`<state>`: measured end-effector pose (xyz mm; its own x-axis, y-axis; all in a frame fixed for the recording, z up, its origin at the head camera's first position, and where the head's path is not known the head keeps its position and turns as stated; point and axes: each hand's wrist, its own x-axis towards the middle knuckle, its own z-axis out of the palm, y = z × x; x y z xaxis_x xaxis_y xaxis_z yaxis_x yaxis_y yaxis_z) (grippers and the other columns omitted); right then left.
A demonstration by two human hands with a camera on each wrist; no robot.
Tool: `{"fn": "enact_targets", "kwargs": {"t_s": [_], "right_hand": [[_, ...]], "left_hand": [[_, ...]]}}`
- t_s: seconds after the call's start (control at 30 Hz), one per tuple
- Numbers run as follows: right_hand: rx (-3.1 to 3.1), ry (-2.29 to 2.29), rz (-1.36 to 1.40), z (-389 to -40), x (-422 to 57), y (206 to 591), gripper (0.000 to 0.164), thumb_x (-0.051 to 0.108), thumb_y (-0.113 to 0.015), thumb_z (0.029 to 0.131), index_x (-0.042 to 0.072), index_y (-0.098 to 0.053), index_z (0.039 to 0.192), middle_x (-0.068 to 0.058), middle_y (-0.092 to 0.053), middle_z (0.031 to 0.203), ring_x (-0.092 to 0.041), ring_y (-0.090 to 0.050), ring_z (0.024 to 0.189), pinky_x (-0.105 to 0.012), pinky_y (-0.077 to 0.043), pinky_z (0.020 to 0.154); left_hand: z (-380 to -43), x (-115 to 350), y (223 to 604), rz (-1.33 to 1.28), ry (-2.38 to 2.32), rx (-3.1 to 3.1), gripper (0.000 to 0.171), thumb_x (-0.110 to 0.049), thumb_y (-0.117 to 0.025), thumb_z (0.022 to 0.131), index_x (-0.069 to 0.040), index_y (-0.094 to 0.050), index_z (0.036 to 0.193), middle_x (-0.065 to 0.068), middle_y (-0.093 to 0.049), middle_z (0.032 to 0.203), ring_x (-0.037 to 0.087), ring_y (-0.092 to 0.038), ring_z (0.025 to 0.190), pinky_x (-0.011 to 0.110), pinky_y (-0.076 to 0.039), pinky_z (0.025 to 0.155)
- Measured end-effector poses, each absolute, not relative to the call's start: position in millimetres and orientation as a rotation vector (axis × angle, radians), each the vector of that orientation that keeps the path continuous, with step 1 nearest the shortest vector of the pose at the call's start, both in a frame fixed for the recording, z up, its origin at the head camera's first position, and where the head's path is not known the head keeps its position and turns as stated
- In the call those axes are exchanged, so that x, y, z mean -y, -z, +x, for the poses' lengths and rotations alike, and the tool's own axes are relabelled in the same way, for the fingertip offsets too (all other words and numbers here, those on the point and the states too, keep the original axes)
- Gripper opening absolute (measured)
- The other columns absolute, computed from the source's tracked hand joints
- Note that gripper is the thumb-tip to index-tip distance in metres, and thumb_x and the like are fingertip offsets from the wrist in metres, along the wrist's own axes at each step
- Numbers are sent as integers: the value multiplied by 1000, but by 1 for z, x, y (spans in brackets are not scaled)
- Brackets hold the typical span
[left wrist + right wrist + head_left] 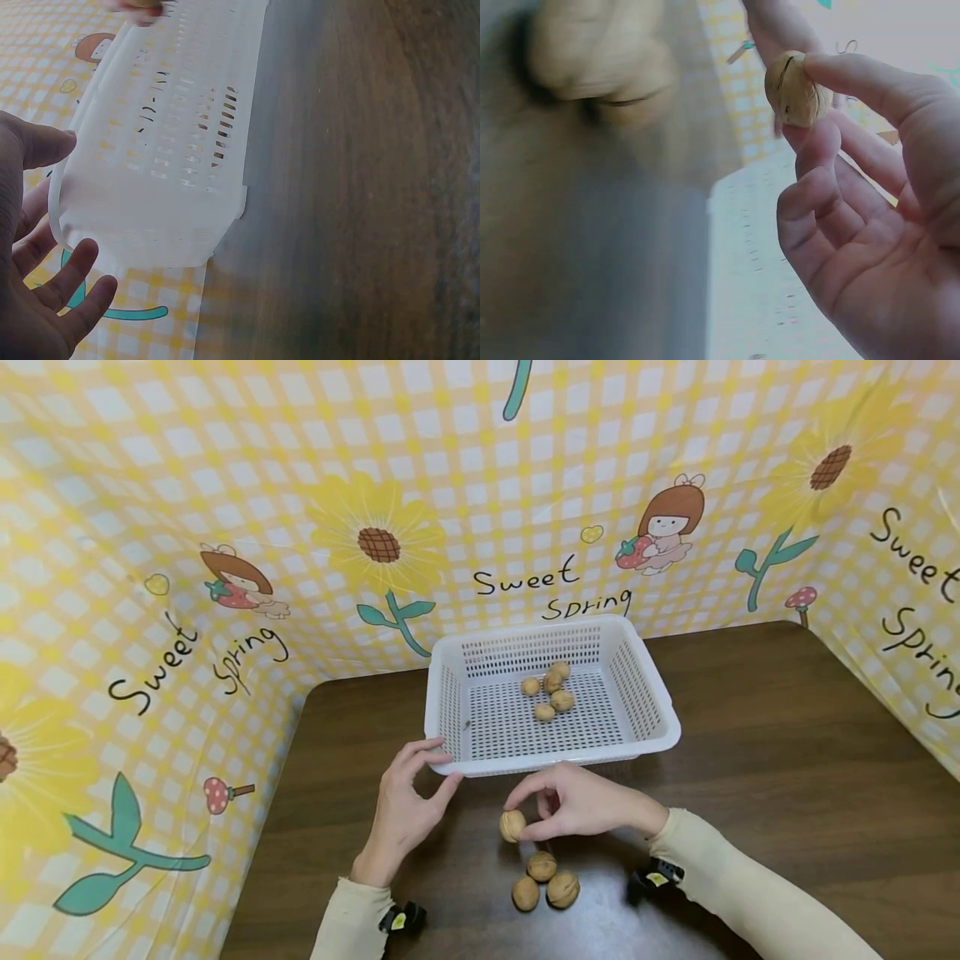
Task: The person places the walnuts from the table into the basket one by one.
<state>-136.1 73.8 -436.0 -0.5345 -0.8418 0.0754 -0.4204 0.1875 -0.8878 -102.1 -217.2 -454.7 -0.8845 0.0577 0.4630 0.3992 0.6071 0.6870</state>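
Between thumb and fingertips, my right hand (581,802) pinches a walnut (512,826) in front of the basket's near edge. The right wrist view shows that walnut (799,88) close up, with a dark seam. My left hand (408,802) holds the near left corner of a white perforated plastic basket (555,763). In the left wrist view its thumb (49,146) rests at the rim while two fingers reach behind it. Several walnuts (562,700) lie on the basket's floor. Three more walnuts (542,866) sit together on the table, just below the right hand.
The brown wooden table (787,743) extends to both sides of the basket. A yellow checked cloth (480,468) with flowers and lettering hangs behind and at the sides, close to the basket's far edge. Each wrist carries a small black strap device (402,918).
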Motion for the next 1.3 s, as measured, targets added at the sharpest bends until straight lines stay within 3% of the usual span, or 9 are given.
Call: {"fn": "enact_targets", "kwargs": {"t_s": [0.33,0.63,0.7,0.8,0.87,0.93,1.13,1.3], "right_hand": [[-2001,1233,-1179,-151,-71,378,33,25,-84,92,20,-78,124,12,-60,64,-1,-52,57,-18,-42,54],[-2054,1352,-1078,-199,-81,332,39,15,-82,92,10,-75,130,0,-63,69,-8,-50,57,-22,-41,54],[-2082,1368,-1003,-212,-84,322,41,16,-81,93,9,-73,133,-3,-71,78,-9,-55,62,-23,-45,59],[-2134,1383,-896,-233,-88,313,44,16,-79,96,7,-70,138,-6,-80,105,-11,-69,79,-26,-55,72],[-2175,1398,-842,-246,-90,312,43,17,-77,97,8,-70,139,-6,-78,126,-11,-72,91,-28,-58,77],[-2197,1419,-773,-259,-92,314,42,19,-77,98,10,-71,138,-4,-74,137,-10,-71,90,-29,-58,78],[-2258,1401,-622,-286,-96,333,45,33,-80,97,18,-72,138,-1,-64,152,-11,-62,83,-31,-55,82],[-2333,1292,-589,-301,-102,354,51,42,-80,95,20,-71,140,-1,-61,153,-22,-59,81,-31,-52,77]], "left_hand": [[-103,218,456,-377,1165,2433,21,-13,-87,87,-11,-78,106,12,-71,136,31,-65,132,51,-49,110],[-104,218,456,-376,1173,2446,22,-14,-86,88,-9,-78,108,8,-71,137,30,-63,134,51,-49,111],[-104,218,456,-373,1174,2448,22,-14,-86,88,-9,-78,108,7,-71,137,30,-63,134,52,-48,111],[-103,218,456,-370,1179,2449,22,-14,-86,89,-9,-78,108,8,-71,137,30,-62,135,54,-48,112],[-103,219,456,-373,1178,2450,21,-14,-86,89,-9,-78,108,8,-71,137,31,-62,135,54,-48,112],[-104,219,456,-375,1176,2447,21,-14,-86,89,-10,-78,108,8,-71,137,31,-62,135,55,-48,111],[-103,220,455,-368,1179,2440,20,-15,-86,88,-13,-78,107,9,-71,137,31,-63,135,55,-48,112],[-102,220,456,-375,1176,2447,19,-16,-86,89,-14,-78,106,8,-71,137,30,-63,134,54,-49,111]]}}
